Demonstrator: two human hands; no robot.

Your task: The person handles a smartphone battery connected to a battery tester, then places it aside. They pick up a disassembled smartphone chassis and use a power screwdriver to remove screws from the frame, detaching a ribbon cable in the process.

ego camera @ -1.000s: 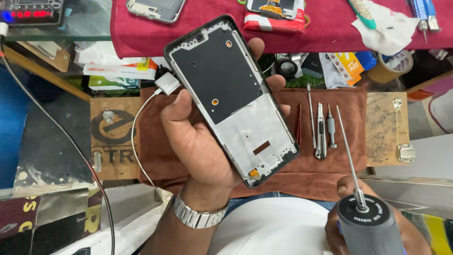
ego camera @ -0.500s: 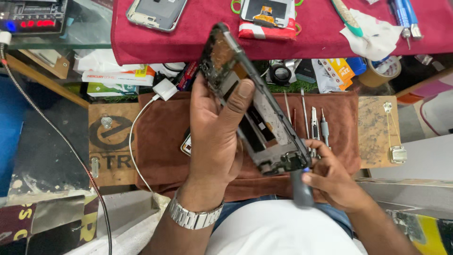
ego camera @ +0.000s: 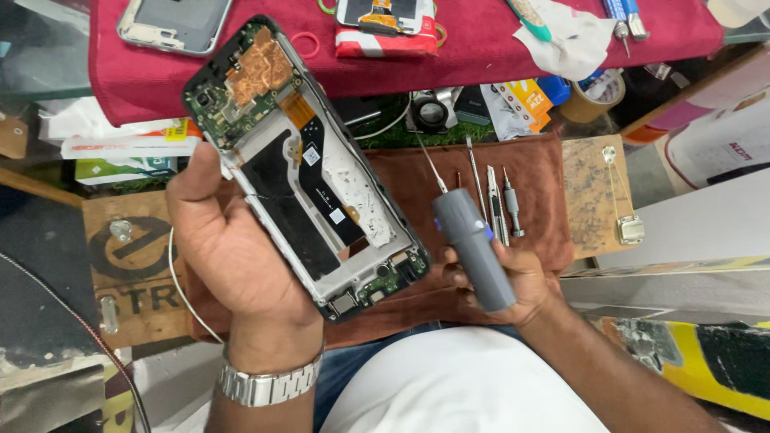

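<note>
Over the brown cloth (ego camera: 529, 172) at centre frame, the left hand (ego camera: 228, 248) cradles an opened phone (ego camera: 305, 160), its back cover off and its insides facing up. The phone runs from 11 o'clock, where a green board and copper shield sit, down to 5 o'clock, where the charging-port end nearly meets the other hand. The palm supports the phone's left edge, thumb lying along that edge; the fingers wrapped beneath cannot be seen.

At 4 o'clock of the phone, the right hand (ego camera: 509, 281) is closed around a grey electric screwdriver (ego camera: 472, 244), its thin bit pointing up toward 11 o'clock and apart from the phone.

Judging the risks: the phone rests on an open palm rather than a clamp, so pressure from the bit could tip or slide it out of the hand. A slipped tip could also gouge the orange flex cable or the bare board, and any loosened screw might vanish into the cloth's folds.

Beyond the screwdriver at 1 o'clock lie slim hand tools (ego camera: 493, 200), partly masked by its barrel. The screw heads on the phone are too small to make out. A second phone (ego camera: 172, 24) on the red cloth (ego camera: 481, 40) at 11 o'clock is cut off by the frame.
</note>
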